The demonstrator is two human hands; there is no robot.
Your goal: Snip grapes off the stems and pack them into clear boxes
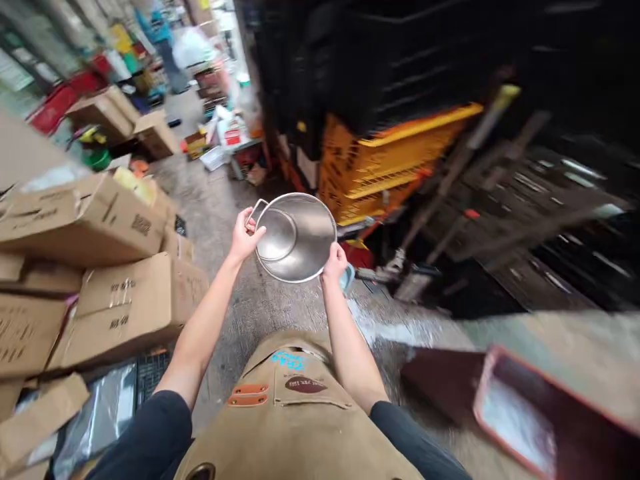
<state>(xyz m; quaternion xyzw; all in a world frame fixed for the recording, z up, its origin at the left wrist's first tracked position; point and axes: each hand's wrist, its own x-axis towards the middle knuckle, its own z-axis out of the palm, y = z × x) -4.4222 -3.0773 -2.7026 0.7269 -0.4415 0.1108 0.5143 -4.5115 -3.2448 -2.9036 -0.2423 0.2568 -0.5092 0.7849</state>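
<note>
A shiny stainless steel pot (313,230) is held out in front of me, tilted so that its hollow inside faces me. My left hand (245,237) is closed on its left rim, beside a wire loop handle (257,208), with the thumb over the edge. On the lower right rim, my right hand (334,263) grips with bent fingers. Just behind that hand a light blue rounded thing (349,277) shows in part; its kind is unclear. I wear a tan apron (300,433).
Cardboard boxes (125,300) are stacked along the left. Yellow plastic crates (380,167) and long-handled tools (450,173) stand on the right, blurred. A dark red container (515,407) is at lower right. Cluttered goods line the passage ahead over the grey floor (200,193).
</note>
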